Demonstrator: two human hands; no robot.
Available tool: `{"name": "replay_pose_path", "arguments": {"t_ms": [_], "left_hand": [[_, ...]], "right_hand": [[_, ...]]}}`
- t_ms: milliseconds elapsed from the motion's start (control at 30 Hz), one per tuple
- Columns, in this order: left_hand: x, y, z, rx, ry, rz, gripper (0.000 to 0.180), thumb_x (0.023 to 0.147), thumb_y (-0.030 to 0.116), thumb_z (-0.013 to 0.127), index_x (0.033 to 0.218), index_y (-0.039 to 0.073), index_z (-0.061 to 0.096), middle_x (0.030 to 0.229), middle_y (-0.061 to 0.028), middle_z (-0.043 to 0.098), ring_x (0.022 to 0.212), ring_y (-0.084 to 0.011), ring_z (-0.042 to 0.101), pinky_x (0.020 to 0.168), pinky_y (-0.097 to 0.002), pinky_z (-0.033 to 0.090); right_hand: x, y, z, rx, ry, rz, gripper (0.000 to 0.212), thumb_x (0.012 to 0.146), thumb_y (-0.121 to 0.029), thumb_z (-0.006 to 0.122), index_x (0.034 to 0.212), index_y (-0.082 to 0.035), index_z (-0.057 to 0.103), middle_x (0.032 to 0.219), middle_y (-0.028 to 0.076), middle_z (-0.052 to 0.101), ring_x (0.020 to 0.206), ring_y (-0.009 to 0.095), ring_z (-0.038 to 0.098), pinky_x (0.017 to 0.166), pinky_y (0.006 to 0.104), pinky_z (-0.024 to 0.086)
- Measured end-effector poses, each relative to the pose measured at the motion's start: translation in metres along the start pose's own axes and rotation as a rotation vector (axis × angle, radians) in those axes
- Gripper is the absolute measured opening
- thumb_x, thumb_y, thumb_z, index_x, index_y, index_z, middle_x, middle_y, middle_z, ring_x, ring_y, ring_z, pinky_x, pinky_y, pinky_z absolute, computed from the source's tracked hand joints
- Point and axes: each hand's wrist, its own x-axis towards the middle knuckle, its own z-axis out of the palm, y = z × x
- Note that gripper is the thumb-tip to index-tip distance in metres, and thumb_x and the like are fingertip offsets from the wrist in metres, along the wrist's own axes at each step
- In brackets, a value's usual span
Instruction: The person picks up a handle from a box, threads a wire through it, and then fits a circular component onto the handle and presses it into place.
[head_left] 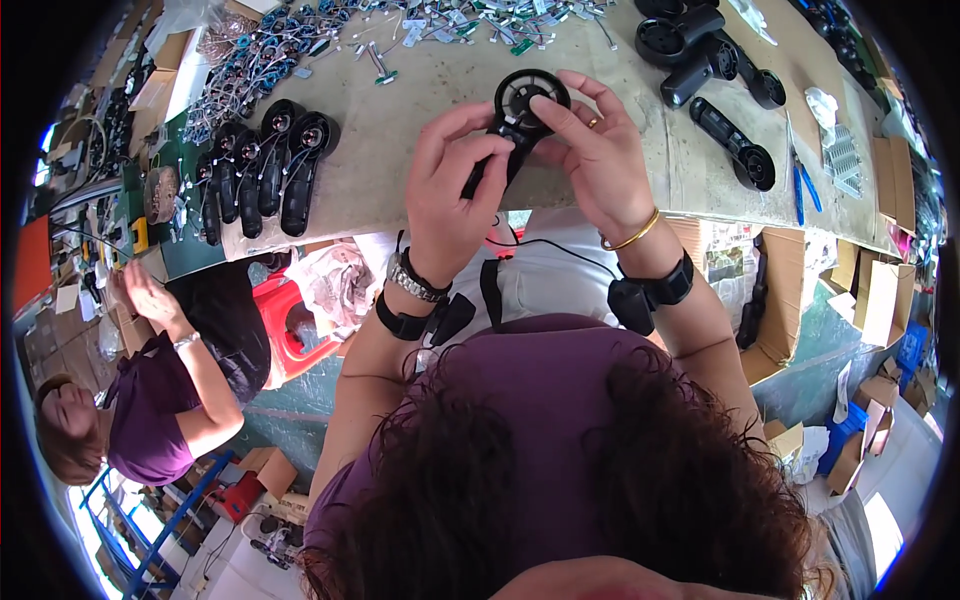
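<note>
Head view: black fan housing (520,128), round-headed, slim-handled

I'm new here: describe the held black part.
Over the pale worktable, find the wearer's left hand and right hand. Between them is a round-headed black part; unlike the similar parts lying to either side, it alone is held.

Black ring-headed plastic housing (520,100): handle partly hidden behind left hand (450,185). Pile of small green-and-white wired circuit boards (440,28): cut off by upper edge; components too small to tell.
</note>
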Motion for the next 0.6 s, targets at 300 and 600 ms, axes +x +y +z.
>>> {"name": "replay_pose_path", "arguments": {"t_ms": [300,600], "left_hand": [[0.042,-0.014,-0.025,-0.03,-0.069,-0.187,0.013,0.088,0.001,0.071,0.101,0.001,0.069,0.117,-0.013,0.066,0.1,-0.026,0.068,0.081,-0.0346,0.058],[0.114,-0.062,-0.061,0.347,-0.14,-0.159,0.017,0.093,0.016,0.07,0.103,0.003,0.069,0.1,-0.0143,0.071,0.087,-0.0282,0.07,0.075,-0.0344,0.057]], "right_hand": [[-0.011,0.011,-0.015,-0.182,0.069,-0.124,0.039,0.094,-0.003,0.071,0.131,-0.007,0.059,0.102,0.005,0.069,0.094,0.013,0.068,0.074,0.0263,0.058],[-0.013,0.024,-0.023,-0.231,0.013,-0.234,0.037,0.094,-0.001,0.071,0.13,-0.005,0.061,0.106,0.003,0.069,0.093,0.009,0.066,0.074,0.0229,0.057]]}}
